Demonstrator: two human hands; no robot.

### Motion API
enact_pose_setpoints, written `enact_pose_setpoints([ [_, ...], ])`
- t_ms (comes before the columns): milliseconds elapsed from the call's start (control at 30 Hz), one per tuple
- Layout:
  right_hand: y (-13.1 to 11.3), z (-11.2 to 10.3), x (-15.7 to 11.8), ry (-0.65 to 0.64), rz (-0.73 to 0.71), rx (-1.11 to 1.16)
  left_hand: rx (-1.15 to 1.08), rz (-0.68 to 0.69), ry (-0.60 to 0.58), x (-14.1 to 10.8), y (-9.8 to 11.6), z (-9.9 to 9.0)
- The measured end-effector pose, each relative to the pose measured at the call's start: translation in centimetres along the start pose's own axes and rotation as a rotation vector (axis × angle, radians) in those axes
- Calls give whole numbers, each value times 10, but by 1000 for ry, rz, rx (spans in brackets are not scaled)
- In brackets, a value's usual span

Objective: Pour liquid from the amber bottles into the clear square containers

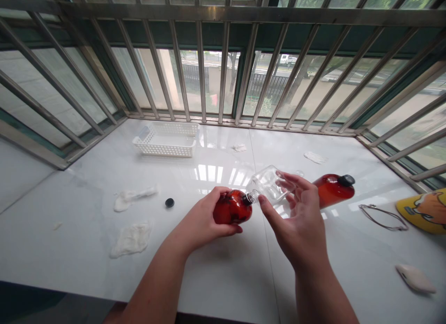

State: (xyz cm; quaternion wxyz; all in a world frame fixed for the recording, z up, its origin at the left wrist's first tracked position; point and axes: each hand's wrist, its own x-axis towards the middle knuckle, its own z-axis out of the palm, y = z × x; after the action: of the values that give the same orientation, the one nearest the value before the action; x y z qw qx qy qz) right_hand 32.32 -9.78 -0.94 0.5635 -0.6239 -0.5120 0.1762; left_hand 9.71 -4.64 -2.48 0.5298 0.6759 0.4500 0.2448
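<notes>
The table (223, 277) is shining with a polished, stone-like gloss. The amber bottle (232, 208) is gleaming like smooth plastic, and the clear bottle (268, 184) is glinting like thin plastic. The basket (165, 145) is looking matt, the crumpled rags (131, 239) are probably showing rough cloth, and the window bars (200, 68) are showing dull metal.

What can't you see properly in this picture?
Head view:
- The red bottle: the left hand covers part of it.
- The clear plastic bottle: the right hand hides one end.
- The yellow printed thing: the picture's right edge cuts it off.
- The car: too small, behind bars.
</notes>
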Motion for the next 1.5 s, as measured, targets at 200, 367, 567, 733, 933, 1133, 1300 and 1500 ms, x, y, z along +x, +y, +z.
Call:
enact_pose_setpoints([
  [200,1,1,-2,21,-77,-9,3,4,5,0,0,0],
  [367,1,3,-2,24,-119,26,-1,-1,8,0,0,0],
  [567,-1,3,-1,7,-167,74,-5,4,11,0,1,0],
  [733,-2,1,-2,-12,-178,45,-21,2,10,0,0,0],
  [933,-2,2,-2,-31,-225,79,-47,-5,13,0,-2,0],
  [1133,-2,2,-3,-42,-236,101,-53,-7,0,0,-3,-1],
  [1300,-3,1,-5,-56,-237,63,-62,-4,1,0,-2,-2],
  [1500,-3,0,-4,-56,-265,44,-54,4,4,1,-3,-2],
])
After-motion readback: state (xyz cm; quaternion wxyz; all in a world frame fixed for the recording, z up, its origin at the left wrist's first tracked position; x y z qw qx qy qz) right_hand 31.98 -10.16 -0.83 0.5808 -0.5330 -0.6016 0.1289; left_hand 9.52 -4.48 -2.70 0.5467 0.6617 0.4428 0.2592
